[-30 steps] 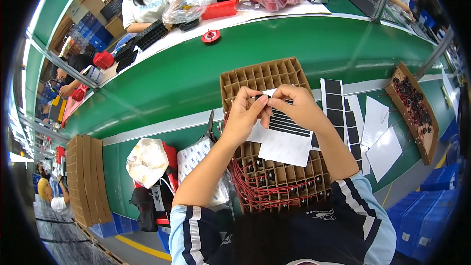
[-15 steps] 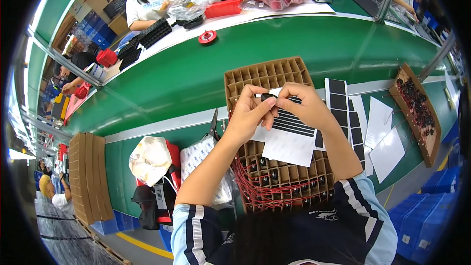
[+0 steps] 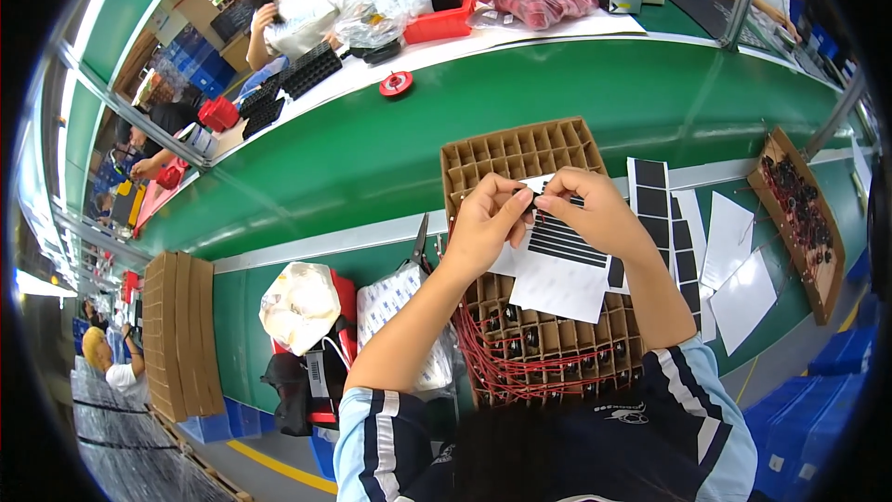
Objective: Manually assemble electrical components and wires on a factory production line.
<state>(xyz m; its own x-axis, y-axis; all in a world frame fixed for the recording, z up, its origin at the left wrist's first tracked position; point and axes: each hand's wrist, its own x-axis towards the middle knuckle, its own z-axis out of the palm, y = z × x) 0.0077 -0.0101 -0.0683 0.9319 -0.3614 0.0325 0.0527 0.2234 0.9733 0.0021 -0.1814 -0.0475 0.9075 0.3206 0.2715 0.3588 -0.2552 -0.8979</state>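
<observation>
My left hand [image 3: 491, 221] and my right hand [image 3: 587, 214] meet over the box, fingertips pinched on a small black part [image 3: 531, 205]. Fingers cover most of it, so its exact kind does not show. Just below them lies a sheet of black adhesive strips [image 3: 561, 244], partly over a plain white sheet [image 3: 559, 290]. Both papers rest on a divided cardboard box [image 3: 517, 151]. In its nearer compartments sit round black parts with red wires [image 3: 502, 367], the wires bunched toward the left side.
Scissors [image 3: 421, 237], a white-lined red container [image 3: 299, 307] and a plastic-wrapped pack [image 3: 395, 302] lie left. Sheets with black squares [image 3: 650, 204], white sheets [image 3: 739, 284] and a cardboard tray of wired black parts [image 3: 799, 214] are right. Co-workers sit across the green partition [image 3: 372, 149].
Both hands have drawn closer together around the small black part, which now shows less between the fingers. The whole view has shifted slightly. Across the partition, a co-worker has raised a hand.
</observation>
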